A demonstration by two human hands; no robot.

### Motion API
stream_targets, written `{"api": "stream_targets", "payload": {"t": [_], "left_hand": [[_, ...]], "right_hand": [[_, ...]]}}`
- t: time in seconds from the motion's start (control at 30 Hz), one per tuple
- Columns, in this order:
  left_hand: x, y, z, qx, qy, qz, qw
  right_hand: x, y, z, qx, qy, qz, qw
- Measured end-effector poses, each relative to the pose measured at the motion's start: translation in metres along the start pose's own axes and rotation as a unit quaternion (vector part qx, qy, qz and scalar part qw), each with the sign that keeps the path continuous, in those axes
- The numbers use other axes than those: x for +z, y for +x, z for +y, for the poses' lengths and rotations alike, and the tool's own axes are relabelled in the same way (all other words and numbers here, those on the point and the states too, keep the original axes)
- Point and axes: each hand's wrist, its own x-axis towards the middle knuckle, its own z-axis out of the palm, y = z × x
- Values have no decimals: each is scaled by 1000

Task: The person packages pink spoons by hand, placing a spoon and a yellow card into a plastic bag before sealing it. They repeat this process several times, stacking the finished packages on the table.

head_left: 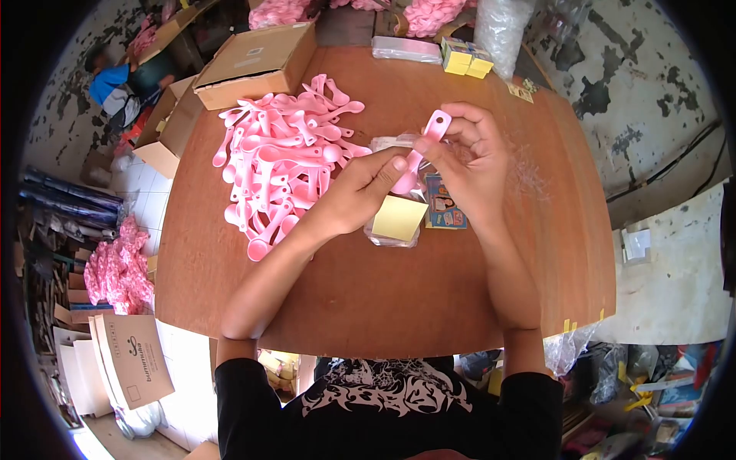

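A pink plastic measuring spoon (415, 159) is held above the table between both hands, its holed handle end pointing up and away. My right hand (469, 157) pinches the handle between thumb and fingers. At the bowl end, my left hand (360, 190) is closed on the same spoon, its fingers partly covering the bowl. Just below the hands is a yellow paper square (400, 218), over clear plastic bags (392, 241). A blue printed card (447, 205) lies beside them, partly behind my right hand. To the left is a big heap of pink spoons (284, 149).
A cardboard box (257, 63) stands on the wooden table (399, 307) behind the heap. Along the far edge are a clear plastic pack (406, 50), yellow card stacks (466, 58) and a clear bag roll (502, 34). Another person (115, 88) is at the far left.
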Motion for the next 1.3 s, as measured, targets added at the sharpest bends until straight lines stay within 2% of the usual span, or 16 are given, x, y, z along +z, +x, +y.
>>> {"api": "stream_targets", "payload": {"t": [0.1,0.17,0.3,0.37,0.47,0.6,0.67,0.77,0.9,0.97,1.0,1.07,1.13,1.17,1.23,1.3], "left_hand": [[0,1,-4,-9,-53,16,998],[-2,1,-5,1,-13,24,1000],[6,1,0,-4,-92,58,994],[3,1,1,54,46,69,995],[1,-2,13,29,158,64,985],[3,-6,22,36,206,55,976],[5,-7,19,73,254,54,963],[7,-9,23,22,287,21,957],[7,-11,21,31,305,-10,952],[5,-10,21,66,320,-33,945],[5,-10,22,66,320,-33,945],[5,-10,23,72,268,-38,960],[4,-11,25,88,227,-40,969],[3,-11,26,103,185,-41,977],[1,-12,33,92,144,-22,985],[1,-11,23,102,52,30,993]], "right_hand": [[-1,1,-6,-35,-63,-11,997],[-7,4,-9,-135,-231,-72,961],[-11,5,-20,-129,-248,-78,957],[-15,6,-24,-186,-302,-127,926],[-12,3,-29,-218,-313,-134,915],[-8,1,-28,-228,-357,-106,900],[-7,1,-29,-262,-409,-105,868],[-5,-4,-29,-274,-463,-123,834],[-4,-7,-25,-302,-510,-132,795],[-6,-7,-22,-259,-458,-119,842],[-7,-6,-23,-258,-458,-118,842],[-13,-1,-29,-148,-275,-115,943],[-22,2,-31,-138,-253,-123,950],[-25,1,-31,-78,-150,-99,981],[-29,2,-42,28,10,-48,998],[-54,10,-39,3,95,-42,995]]}}
